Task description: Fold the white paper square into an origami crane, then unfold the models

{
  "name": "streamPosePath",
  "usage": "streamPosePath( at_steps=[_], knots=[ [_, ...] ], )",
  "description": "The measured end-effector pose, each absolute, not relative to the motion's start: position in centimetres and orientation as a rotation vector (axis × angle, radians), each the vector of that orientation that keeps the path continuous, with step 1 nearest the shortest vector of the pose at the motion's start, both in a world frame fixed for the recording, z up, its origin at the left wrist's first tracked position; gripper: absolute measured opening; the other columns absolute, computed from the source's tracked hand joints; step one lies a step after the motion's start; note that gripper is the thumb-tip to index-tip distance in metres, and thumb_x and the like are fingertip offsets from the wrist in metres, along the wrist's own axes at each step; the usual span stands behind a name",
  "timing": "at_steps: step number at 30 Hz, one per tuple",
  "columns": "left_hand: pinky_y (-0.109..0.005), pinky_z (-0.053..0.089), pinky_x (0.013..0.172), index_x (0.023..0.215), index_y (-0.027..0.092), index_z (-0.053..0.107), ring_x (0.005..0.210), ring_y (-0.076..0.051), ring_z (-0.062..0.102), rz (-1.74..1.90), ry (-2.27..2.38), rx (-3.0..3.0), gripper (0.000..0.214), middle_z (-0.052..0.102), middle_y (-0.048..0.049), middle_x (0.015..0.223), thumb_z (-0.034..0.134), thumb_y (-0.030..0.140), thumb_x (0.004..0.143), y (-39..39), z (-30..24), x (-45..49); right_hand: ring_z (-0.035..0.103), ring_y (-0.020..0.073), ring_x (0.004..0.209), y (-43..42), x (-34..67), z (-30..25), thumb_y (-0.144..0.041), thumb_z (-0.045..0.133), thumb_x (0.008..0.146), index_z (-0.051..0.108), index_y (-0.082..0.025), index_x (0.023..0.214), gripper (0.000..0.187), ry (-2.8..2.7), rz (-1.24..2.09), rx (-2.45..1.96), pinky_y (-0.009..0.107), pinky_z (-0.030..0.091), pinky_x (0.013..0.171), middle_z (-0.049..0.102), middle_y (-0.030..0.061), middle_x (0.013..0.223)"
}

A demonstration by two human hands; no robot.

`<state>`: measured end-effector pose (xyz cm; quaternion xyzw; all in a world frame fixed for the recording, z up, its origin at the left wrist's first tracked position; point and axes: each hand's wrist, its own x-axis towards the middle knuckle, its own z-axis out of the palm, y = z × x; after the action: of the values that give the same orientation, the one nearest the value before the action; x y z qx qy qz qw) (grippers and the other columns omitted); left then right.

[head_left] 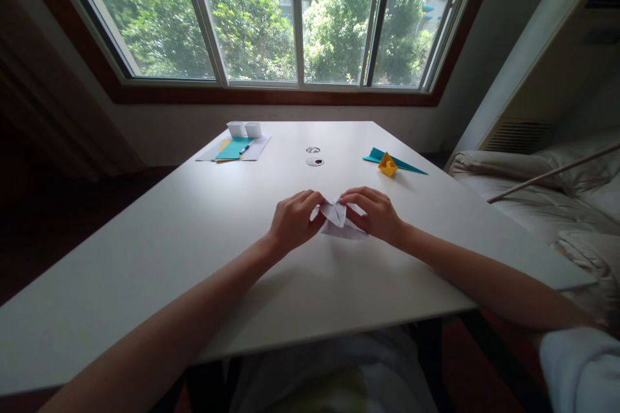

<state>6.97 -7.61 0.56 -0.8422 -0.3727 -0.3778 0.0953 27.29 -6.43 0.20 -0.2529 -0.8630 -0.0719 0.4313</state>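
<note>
Between my two hands is a piece of folded white paper [335,214], held just over the table near its middle. My left hand [296,219] pinches its left side between thumb and fingers. On the other side, my right hand [375,213] grips the right part, its fingertips close to the upper folds. A wider flap of the paper spreads out below the fingers. Parts of the folds are hidden behind my fingertips.
A yellow paper boat [387,165] stands beside a teal paper plane [404,162] at the right. Far left, teal sheets [234,148], a marker [247,146] and white folded boxes [236,129] lie together. Two round pieces [314,162] sit mid-table. The window [256,19] is beyond.
</note>
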Motion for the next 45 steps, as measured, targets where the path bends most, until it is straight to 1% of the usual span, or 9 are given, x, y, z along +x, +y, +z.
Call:
streamPosePath(
  at_steps=[7,14,19,26,29,32,35,39,45],
  knots=[
    [-0.022,0.034,0.053,0.075,0.019,0.051,0.064,-0.014,0.054,-1.04,-1.195,-2.325,0.004,0.061,-0.0003,0.073,0.048,0.018,0.073,-6.9,0.6,6.4,0.064,0.0155,0.084,-5.9,28.3,0.4,-0.017,0.051,0.082,0.049,-0.021,0.088,0.007,-2.095,-0.205,-0.624,0.029,0.051,0.072,0.068,0.0042,0.096],
    [-0.023,0.031,0.051,0.073,0.019,0.052,0.061,-0.013,0.052,-0.997,-1.284,-2.277,0.006,0.06,0.0,0.071,0.046,0.018,0.075,-6.8,0.9,6.1,0.061,0.0153,0.069,-5.6,29.0,1.1,-0.017,0.046,0.085,0.049,-0.021,0.088,0.006,-2.05,-0.295,-0.721,0.027,0.048,0.062,0.064,0.0034,0.077],
    [-0.022,0.032,0.052,0.073,0.018,0.052,0.058,-0.011,0.049,-1.071,-1.371,-2.337,0.007,0.059,0.0009,0.072,0.046,0.019,0.077,-7.0,1.3,6.1,0.061,0.0141,0.072,-5.1,29.5,1.9,-0.022,0.042,0.087,0.052,-0.022,0.094,0.012,-2.035,-0.175,-0.892,0.025,0.046,0.063,0.064,0.0026,0.086],
    [-0.023,0.039,0.055,0.081,0.019,0.055,0.062,-0.012,0.05,-1.188,-1.515,-2.445,0.008,0.057,0.0004,0.076,0.048,0.023,0.08,-6.8,1.0,6.2,0.057,0.0136,0.061,-4.2,29.9,2.2,-0.027,0.05,0.08,0.058,-0.017,0.082,0.013,-2.11,0.14,-1.138,0.023,0.043,0.056,0.062,0.0017,0.069],
    [-0.025,0.043,0.058,0.103,0.02,0.055,0.075,-0.015,0.054,-1.181,-1.423,-2.486,0.024,0.056,-0.0043,0.094,0.047,0.02,0.08,-7.1,1.1,6.5,0.055,0.0132,0.058,-4.0,29.9,2.2,-0.027,0.052,0.076,0.059,-0.017,0.078,0.012,-2.058,0.149,-1.24,0.024,0.041,0.055,0.061,0.0016,0.066],
    [-0.026,0.046,0.063,0.11,0.023,0.055,0.089,-0.017,0.052,-1.029,-1.153,-2.705,0.037,0.05,-0.0077,0.108,0.044,0.01,0.077,-7.8,1.4,6.7,0.053,0.0126,0.056,-3.8,30.1,2.3,-0.024,0.052,0.073,0.061,-0.017,0.077,0.012,-2.019,0.133,-1.303,0.024,0.039,0.055,0.06,0.001,0.064],
    [-0.029,0.048,0.075,0.102,0.023,0.06,0.101,-0.019,0.048,-0.825,-0.892,-2.959,0.037,0.049,-0.007,0.113,0.044,0.005,0.074,-8.6,1.8,6.9,0.052,0.0127,0.056,-3.2,30.6,2.4,-0.023,0.051,0.072,0.061,-0.016,0.078,0.013,-2.018,0.148,-1.364,0.024,0.038,0.055,0.06,0.0015,0.063],
    [-0.034,0.044,0.089,0.088,0.02,0.061,0.111,-0.021,0.045,-0.655,-0.73,-3.095,0.015,0.055,-0.0071,0.113,0.049,0.015,0.08,-8.8,1.7,7.0,0.052,0.0137,0.057,-2.2,31.5,2.1,-0.023,0.052,0.07,0.061,-0.015,0.079,0.015,-2.027,0.158,-1.483,0.026,0.038,0.056,0.061,0.0029,0.064],
    [-0.034,0.044,0.087,0.088,0.02,0.061,0.105,-0.02,0.055,-0.531,-0.71,-3.104,0.016,0.064,-0.0066,0.101,0.045,0.017,0.086,-8.2,1.2,7.0,0.057,0.017,0.065,-0.8,32.9,1.5,-0.02,0.051,0.071,0.061,-0.015,0.083,0.017,-2.047,0.189,-1.643,0.028,0.04,0.06,0.063,0.0056,0.072]
  ],
)
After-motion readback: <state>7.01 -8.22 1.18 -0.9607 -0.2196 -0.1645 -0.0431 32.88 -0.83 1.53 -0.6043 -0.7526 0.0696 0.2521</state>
